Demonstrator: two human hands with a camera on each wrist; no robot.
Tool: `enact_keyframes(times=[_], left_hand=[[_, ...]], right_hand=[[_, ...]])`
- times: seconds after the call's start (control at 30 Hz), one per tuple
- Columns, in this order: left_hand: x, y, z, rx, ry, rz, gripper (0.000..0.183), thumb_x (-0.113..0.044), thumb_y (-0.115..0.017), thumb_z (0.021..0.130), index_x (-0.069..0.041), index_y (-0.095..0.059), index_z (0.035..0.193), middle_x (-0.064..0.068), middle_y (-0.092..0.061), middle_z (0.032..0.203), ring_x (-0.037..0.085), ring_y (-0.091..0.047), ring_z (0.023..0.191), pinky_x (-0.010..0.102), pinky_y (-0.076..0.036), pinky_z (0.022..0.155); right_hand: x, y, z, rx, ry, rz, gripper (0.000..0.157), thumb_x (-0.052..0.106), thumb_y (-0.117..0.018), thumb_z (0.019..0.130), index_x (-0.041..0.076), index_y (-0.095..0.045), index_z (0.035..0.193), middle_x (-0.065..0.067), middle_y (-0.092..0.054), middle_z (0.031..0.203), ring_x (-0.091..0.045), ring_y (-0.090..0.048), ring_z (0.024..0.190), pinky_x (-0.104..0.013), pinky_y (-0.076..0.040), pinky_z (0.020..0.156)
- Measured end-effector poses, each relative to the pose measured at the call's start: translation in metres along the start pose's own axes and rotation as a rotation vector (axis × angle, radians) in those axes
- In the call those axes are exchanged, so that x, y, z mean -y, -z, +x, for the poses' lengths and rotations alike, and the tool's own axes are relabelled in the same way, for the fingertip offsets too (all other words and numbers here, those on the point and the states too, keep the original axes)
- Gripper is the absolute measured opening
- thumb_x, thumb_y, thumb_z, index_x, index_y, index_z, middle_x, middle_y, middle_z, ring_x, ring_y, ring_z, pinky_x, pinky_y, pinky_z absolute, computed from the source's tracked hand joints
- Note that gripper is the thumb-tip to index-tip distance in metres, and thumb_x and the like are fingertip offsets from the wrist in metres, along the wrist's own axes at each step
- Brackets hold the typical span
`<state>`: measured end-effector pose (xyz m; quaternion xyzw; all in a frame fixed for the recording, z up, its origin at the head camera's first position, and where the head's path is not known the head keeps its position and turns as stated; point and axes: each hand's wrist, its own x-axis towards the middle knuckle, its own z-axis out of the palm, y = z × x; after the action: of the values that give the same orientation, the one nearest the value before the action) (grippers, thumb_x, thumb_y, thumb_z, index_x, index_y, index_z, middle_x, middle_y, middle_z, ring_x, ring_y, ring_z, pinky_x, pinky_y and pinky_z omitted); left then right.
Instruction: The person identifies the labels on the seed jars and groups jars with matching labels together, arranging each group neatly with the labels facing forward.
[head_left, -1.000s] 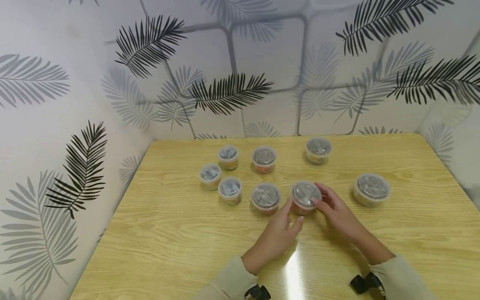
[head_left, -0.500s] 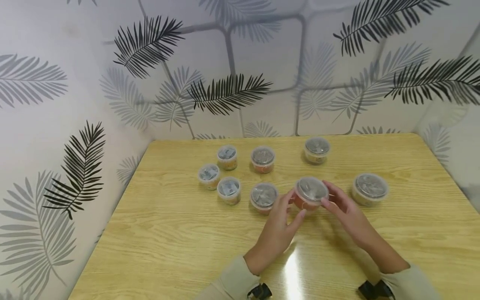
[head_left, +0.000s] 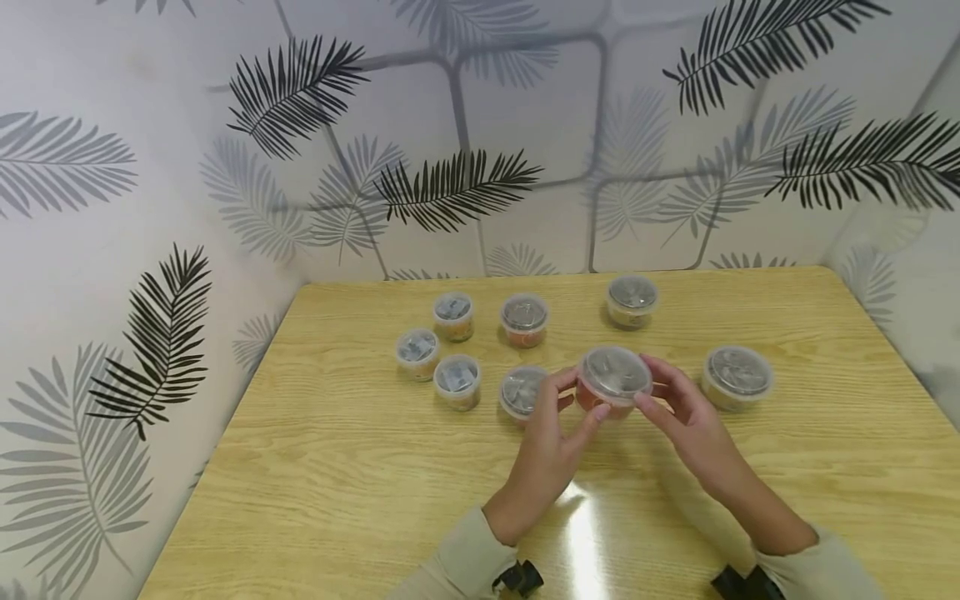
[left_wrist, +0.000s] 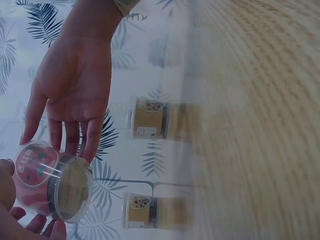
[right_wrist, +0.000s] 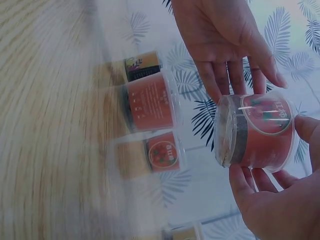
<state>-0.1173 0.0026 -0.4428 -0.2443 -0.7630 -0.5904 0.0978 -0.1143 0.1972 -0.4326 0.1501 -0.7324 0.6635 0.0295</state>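
A round clear-lidded tub with a red label [head_left: 613, 382] is held above the table between both hands. My left hand [head_left: 549, 446] grips its left side, thumb at the front and fingers behind. On the opposite side my right hand [head_left: 693, 429] grips it with curved fingers and the thumb. In the left wrist view the tub [left_wrist: 47, 182] shows its red label and a base with a dark band around it. The right wrist view has the tub [right_wrist: 257, 131] between the left hand [right_wrist: 230, 40] and the right hand [right_wrist: 285, 205].
Beside my left hand stands a partly hidden tub [head_left: 519, 392]. Behind it is a red-labelled tub [head_left: 525, 321]. Several smaller tubs [head_left: 457, 382] cluster to the left. Two pale tubs stand right, one at back [head_left: 632, 302], one nearer [head_left: 738, 379]. A patterned wall [head_left: 525, 233] borders the wooden table [head_left: 337, 500].
Both hands have raised the red-labelled tub off the table. It shifted right during the lift, then back slightly left. The other tubs stay where they were.
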Motion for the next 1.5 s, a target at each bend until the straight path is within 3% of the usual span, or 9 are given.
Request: enact_keyframes(times=[0.47,0.77,1.07,1.17,1.3,1.37,1.5], left_hand=[[-0.003,0.012,0.007,-0.069,0.052,-0.029,0.061,-0.032,-0.062,0.090,-0.009,-0.032,0.139,0.001,-0.041,0.132,0.016,-0.042,0.120,0.033,-0.038,0.099],[-0.003,0.022,0.008,-0.099,0.101,-0.035,0.070,-0.029,-0.065,0.088,-0.012,-0.024,0.143,0.003,-0.036,0.137,0.018,-0.040,0.123,0.035,-0.037,0.100],[-0.003,0.026,0.009,-0.175,0.136,0.003,0.079,-0.033,-0.069,0.085,-0.011,-0.022,0.144,0.002,-0.034,0.138,0.016,-0.038,0.122,0.037,-0.036,0.099],[-0.015,0.030,0.009,-0.196,0.152,-0.009,0.080,-0.025,-0.072,0.083,-0.006,-0.023,0.143,0.007,-0.034,0.137,0.020,-0.038,0.121,0.041,-0.035,0.100],[-0.014,0.032,0.009,-0.216,0.138,0.004,0.080,-0.023,-0.074,0.081,-0.008,-0.025,0.142,0.009,-0.036,0.135,0.022,-0.039,0.120,0.043,-0.036,0.098],[-0.002,0.031,0.008,-0.219,0.117,0.021,0.081,-0.030,-0.074,0.080,-0.012,-0.025,0.142,0.004,-0.036,0.135,0.020,-0.039,0.120,0.043,-0.036,0.098],[-0.001,0.038,0.008,-0.209,0.109,0.038,0.080,-0.033,-0.074,0.080,-0.014,-0.027,0.142,0.001,-0.037,0.135,0.018,-0.040,0.121,0.040,-0.037,0.099]], right_hand=[[0.010,-0.019,0.010,-0.017,0.034,0.017,0.047,0.002,-0.052,0.094,0.005,-0.038,0.139,-0.011,-0.044,0.128,-0.019,-0.046,0.112,-0.019,-0.043,0.088],[0.010,-0.033,0.019,0.038,0.077,0.051,0.043,0.004,-0.046,0.098,0.003,-0.036,0.140,-0.014,-0.042,0.131,-0.023,-0.045,0.114,-0.022,-0.043,0.092],[0.009,-0.041,0.026,0.112,0.126,0.102,0.041,0.007,-0.038,0.101,-0.001,-0.032,0.141,-0.018,-0.040,0.133,-0.019,-0.045,0.118,-0.030,-0.043,0.094],[0.010,-0.044,0.027,0.124,0.129,0.114,0.041,0.009,-0.036,0.101,-0.002,-0.031,0.141,-0.019,-0.038,0.135,-0.018,-0.044,0.120,-0.030,-0.043,0.094],[0.010,-0.045,0.028,0.134,0.129,0.111,0.041,0.009,-0.034,0.102,-0.001,-0.031,0.141,-0.019,-0.037,0.138,-0.018,-0.044,0.121,-0.030,-0.043,0.094],[0.010,-0.045,0.028,0.135,0.128,0.114,0.040,0.009,-0.033,0.102,-0.001,-0.032,0.141,-0.019,-0.038,0.138,-0.019,-0.045,0.120,-0.032,-0.043,0.094],[0.008,-0.046,0.029,0.131,0.128,0.107,0.039,0.010,-0.034,0.102,-0.001,-0.035,0.140,-0.019,-0.042,0.134,-0.020,-0.047,0.117,-0.035,-0.043,0.094]])
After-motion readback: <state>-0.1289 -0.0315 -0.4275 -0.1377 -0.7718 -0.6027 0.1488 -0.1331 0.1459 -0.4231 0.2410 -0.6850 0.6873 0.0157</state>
